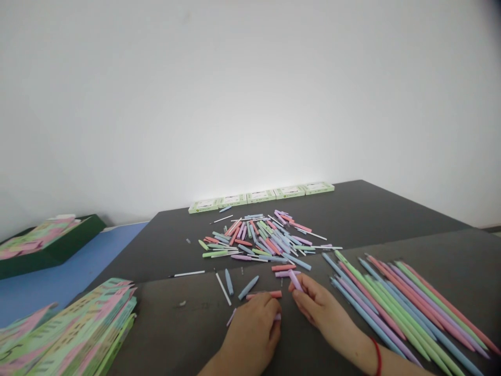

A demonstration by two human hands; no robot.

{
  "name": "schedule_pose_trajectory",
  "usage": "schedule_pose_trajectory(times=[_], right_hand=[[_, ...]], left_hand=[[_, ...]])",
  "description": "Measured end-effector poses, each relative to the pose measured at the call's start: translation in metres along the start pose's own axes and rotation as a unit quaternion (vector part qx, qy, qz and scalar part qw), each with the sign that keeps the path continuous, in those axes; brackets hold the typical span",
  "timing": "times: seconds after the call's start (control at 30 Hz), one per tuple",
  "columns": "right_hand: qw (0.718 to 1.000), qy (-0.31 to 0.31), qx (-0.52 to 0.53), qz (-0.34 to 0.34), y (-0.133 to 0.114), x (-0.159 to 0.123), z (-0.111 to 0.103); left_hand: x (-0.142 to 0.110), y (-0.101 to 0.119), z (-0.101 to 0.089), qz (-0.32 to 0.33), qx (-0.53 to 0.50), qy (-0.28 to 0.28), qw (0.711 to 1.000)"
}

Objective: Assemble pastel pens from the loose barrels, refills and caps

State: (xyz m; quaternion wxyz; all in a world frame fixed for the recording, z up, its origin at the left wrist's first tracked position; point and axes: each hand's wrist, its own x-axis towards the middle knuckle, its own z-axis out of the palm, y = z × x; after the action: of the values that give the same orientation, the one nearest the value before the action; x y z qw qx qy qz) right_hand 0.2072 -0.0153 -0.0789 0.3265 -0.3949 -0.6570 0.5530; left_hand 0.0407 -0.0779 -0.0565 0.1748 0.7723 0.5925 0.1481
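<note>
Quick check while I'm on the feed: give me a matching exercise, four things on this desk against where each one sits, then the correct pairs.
Things:
1. row of green boxes
2. long pastel pen barrels
3. stack of pastel cards
4. purple pen piece

Places:
A. in the fingertips of the right hand
B. at the near left edge of the dark table
C. along the far edge, by the wall
D. laid side by side at the right of the hands

Pairs: 1-C, 2-D, 3-B, 4-A.

The left hand rests on the table next to a pink pen piece.
</note>
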Motion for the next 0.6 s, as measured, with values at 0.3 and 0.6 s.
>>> schedule_pose_trajectory(times=[0.3, 0.6], right_hand=[[0.991, -0.097, 0.088, -0.032, -0.003, -0.009, 0.01], [0.98, -0.129, 0.008, -0.153, -0.016, -0.024, 0.01]], left_hand=[[-0.001, 0.006, -0.006, 0.043, -0.097, 0.152, 0.983], [-0.01, 0.013, -0.006, 0.177, -0.213, 0.211, 0.937]])
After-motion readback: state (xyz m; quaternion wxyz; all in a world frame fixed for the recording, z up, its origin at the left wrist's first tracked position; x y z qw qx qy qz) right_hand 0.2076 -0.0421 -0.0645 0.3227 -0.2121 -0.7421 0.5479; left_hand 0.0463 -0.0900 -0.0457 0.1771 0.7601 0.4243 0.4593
